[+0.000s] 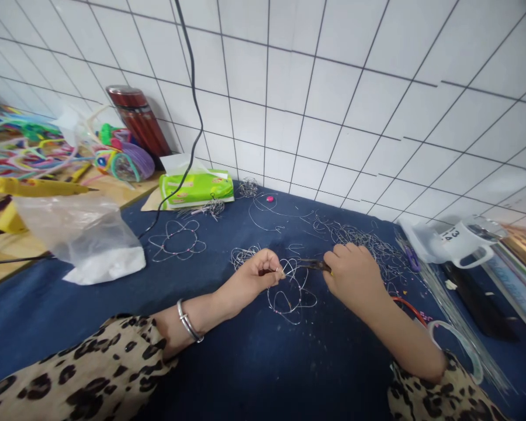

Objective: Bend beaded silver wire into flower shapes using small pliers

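A flower-shaped loop frame of thin silver wire [289, 295] with small beads lies on the dark blue cloth [245, 362]. My left hand [258, 272] pinches the wire frame at its upper edge, fingers closed. Opposite it, my right hand [350, 272] is closed round small pliers [313, 265], whose tip reaches the wire near my left fingertips. A finished wire flower [177, 241] rests further left on the cloth. A tangle of loose wire [368, 245] is heaped just behind my right hand.
A clear plastic bag [81, 234] lies at left, a green tissue pack [197, 188] and red flask [138, 120] near the tiled wall. A black cable [193, 99] hangs down. White mug [467, 242] and plastic tubes stand at right. Colourful craft stems [26, 149] are piled far left.
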Available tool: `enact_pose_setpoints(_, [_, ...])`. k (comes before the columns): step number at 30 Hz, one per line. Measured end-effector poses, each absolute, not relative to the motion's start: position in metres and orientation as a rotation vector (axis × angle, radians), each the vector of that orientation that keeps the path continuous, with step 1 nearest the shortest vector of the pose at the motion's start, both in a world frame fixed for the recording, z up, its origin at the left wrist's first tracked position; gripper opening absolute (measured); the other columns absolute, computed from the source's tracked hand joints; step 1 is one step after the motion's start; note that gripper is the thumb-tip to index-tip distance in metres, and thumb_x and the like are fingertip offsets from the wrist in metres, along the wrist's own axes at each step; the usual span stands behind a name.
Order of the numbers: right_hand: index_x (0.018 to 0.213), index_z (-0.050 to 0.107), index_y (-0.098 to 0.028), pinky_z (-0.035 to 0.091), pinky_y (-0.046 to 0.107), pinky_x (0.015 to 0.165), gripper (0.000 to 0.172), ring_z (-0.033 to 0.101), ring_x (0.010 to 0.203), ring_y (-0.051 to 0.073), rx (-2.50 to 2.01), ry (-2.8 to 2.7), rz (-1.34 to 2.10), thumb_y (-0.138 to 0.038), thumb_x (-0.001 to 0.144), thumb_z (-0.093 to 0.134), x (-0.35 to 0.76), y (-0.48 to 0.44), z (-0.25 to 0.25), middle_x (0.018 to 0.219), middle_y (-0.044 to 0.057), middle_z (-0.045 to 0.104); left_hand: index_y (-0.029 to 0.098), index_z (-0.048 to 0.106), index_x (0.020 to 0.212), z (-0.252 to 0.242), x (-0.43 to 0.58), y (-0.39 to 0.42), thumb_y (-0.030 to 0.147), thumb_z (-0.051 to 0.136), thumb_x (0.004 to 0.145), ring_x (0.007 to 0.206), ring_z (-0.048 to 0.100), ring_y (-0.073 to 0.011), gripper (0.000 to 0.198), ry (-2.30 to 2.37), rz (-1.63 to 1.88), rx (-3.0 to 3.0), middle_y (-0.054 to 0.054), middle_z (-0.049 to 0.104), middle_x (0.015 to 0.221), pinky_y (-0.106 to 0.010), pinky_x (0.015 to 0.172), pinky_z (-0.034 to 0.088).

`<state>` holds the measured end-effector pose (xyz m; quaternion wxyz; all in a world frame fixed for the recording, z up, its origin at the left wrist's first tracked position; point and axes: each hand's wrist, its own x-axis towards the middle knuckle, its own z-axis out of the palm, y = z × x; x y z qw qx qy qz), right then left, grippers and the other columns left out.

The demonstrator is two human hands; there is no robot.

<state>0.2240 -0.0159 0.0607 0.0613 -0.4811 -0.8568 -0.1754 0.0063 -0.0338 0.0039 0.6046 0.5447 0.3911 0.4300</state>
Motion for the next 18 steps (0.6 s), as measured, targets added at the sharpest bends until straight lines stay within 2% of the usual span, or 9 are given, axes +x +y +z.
enact_pose_setpoints(11, [0.07,0.053,-0.018,0.022,0.032,0.068,0.01,0.037,0.074,0.018,-1.259,-2.653,-0.466,-0.023,0.077,0.05,0.212,-0.027,0.06,0.073,0.004,0.05,0.017,0.048,0.084,0.006,0.007,-0.035,0.014,0.051,0.08,0.067,0.046,-0.0101,0.006,0.901,0.965,1.324,0.002,0.051,0.073,-0.025,0.064,0.037])
enact_pose_setpoints(18, [0.072,0.056,-0.017,0.022,0.032,0.068,0.009,0.037,0.075,0.018,-1.256,-2.7,-0.558,-0.018,0.077,0.049,0.219,-0.02,0.062,0.072,0.005,0.05,0.018,0.046,0.087,0.0,0.006,-0.035,0.013,0.049,0.081,0.073,0.048,-0.0115,0.008,0.87,0.947,1.434,-0.001,0.054,0.081,-0.027,0.068,0.039])
